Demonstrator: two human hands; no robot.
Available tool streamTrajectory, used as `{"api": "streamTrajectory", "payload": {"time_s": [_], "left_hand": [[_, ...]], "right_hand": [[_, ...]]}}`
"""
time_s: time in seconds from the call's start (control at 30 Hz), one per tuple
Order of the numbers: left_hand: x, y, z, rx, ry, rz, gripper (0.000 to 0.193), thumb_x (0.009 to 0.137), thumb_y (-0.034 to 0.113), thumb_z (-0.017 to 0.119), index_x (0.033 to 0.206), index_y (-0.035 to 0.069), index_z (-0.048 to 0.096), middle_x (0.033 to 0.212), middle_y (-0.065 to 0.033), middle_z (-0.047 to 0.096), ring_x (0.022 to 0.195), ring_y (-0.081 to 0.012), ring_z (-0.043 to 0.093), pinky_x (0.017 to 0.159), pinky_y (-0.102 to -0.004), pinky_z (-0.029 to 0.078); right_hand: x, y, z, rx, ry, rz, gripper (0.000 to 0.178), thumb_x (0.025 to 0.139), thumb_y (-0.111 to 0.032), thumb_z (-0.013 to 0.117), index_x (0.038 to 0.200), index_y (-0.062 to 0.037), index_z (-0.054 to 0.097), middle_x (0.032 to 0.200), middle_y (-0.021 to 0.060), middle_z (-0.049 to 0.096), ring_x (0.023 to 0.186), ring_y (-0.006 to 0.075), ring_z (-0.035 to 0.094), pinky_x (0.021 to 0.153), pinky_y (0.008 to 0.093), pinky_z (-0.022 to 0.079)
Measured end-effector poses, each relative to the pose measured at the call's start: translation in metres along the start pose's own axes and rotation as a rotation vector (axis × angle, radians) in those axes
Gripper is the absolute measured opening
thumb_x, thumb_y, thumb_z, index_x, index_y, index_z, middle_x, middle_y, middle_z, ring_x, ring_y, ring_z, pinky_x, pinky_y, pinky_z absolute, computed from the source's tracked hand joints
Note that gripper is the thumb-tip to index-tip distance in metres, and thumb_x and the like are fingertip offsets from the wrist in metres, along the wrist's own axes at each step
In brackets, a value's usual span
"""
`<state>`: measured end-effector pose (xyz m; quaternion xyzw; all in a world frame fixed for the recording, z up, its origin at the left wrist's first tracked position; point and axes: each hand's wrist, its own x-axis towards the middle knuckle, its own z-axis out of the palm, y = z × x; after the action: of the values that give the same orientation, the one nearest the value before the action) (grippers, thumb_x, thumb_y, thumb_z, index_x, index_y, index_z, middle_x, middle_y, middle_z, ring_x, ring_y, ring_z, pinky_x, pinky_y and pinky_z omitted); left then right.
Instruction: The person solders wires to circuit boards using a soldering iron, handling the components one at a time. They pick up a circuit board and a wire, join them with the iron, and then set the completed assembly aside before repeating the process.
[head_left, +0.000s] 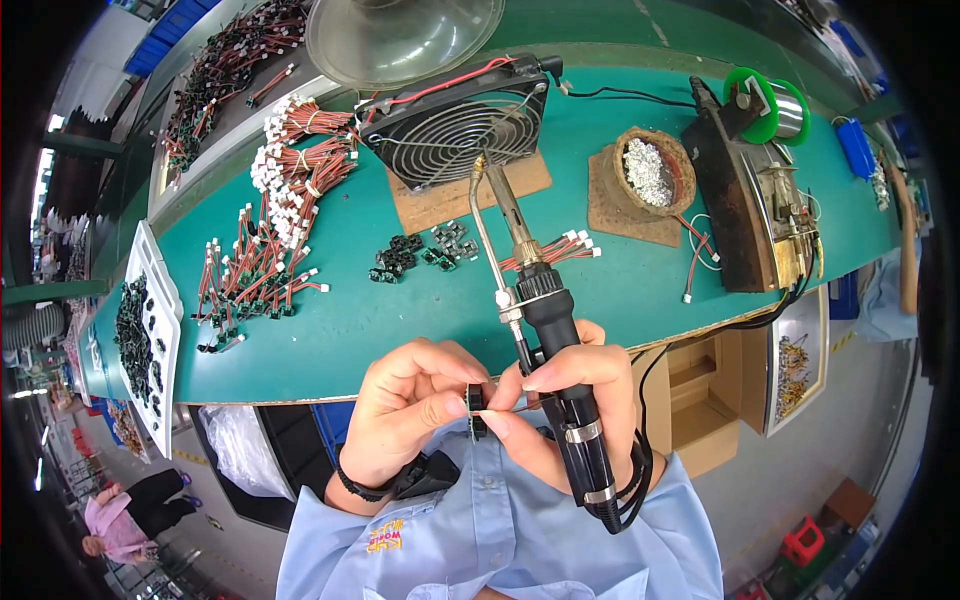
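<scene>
My left hand pinches a small black component with a green board between thumb and fingertips, just in front of the table edge. My right hand is wrapped round a black soldering iron, whose metal barrel and side feed tube point away over the table. The same hand's thumb and forefinger also meet at the component, with a thin dark reddish wire between them. Where that wire touches the board is too small to make out. Small loose black components lie beyond the left hand.
A black fan stands on brown board behind the iron. Bundled wires with white connectors and loose wired boards lie left, near a white tray. At right are a bowl of silvery pieces, a solder spool and a metal-sided box.
</scene>
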<state>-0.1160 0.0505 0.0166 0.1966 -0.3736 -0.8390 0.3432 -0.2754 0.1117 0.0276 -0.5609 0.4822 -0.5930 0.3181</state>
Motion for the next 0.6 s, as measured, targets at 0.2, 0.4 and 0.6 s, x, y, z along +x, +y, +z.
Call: {"api": "streamTrajectory", "payload": {"time_s": [0.2,0.4,0.6], "left_hand": [[0.001,0.002,0.0,0.021,-0.022,-0.002,0.016,0.084,0.0,0.058,0.099,-0.004,0.053,0.098,-0.0127,0.056,0.089,-0.017,0.057,0.079,-0.0282,0.045],[0.003,0.013,0.015,0.16,0.131,-0.117,0.016,0.08,0.005,0.063,0.091,0.0,0.052,0.085,-0.0109,0.054,0.076,-0.0153,0.052,0.068,-0.0253,0.042],[0.001,0.015,0.012,0.131,0.096,-0.14,0.016,0.08,0.001,0.06,0.092,-0.001,0.05,0.088,-0.0124,0.055,0.079,-0.0161,0.055,0.072,-0.0268,0.044]], "right_hand": [[-0.001,0.0,0.003,0.073,0.116,0.078,0.046,0.064,0.002,0.074,0.1,-0.012,0.048,0.077,-0.0035,0.063,0.062,0.0094,0.054,0.073,0.0298,0.028],[0.001,0.001,-0.006,0.086,0.064,0.084,0.046,0.065,0.002,0.073,0.101,-0.0113,0.048,0.076,-0.0023,0.063,0.064,0.0106,0.055,0.074,0.0292,0.029],[0.0,-0.001,-0.013,0.012,-0.09,0.132,0.046,0.071,0.003,0.071,0.102,-0.0069,0.039,0.077,0.0084,0.061,0.075,0.0121,0.058,0.066,0.0247,0.047]]}}
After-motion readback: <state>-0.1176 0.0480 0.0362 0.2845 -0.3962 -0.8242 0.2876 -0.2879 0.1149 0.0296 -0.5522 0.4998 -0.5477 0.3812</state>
